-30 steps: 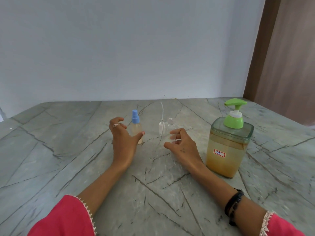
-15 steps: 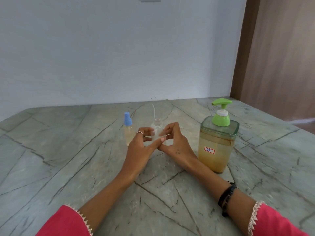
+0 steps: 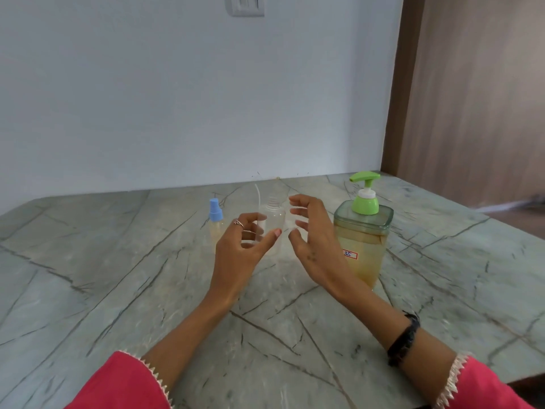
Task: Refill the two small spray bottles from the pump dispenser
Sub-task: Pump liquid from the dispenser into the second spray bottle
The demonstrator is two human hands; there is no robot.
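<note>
Clear plastic uncapped spray bottle stands near the desk's far edge, left hand grasping it, right hand released beside. It looks light and tippy; hold the body.

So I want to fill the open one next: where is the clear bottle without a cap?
In the head view the clear bottle is mid-table, between the blue-capped bottle and the pump dispenser.
</note>
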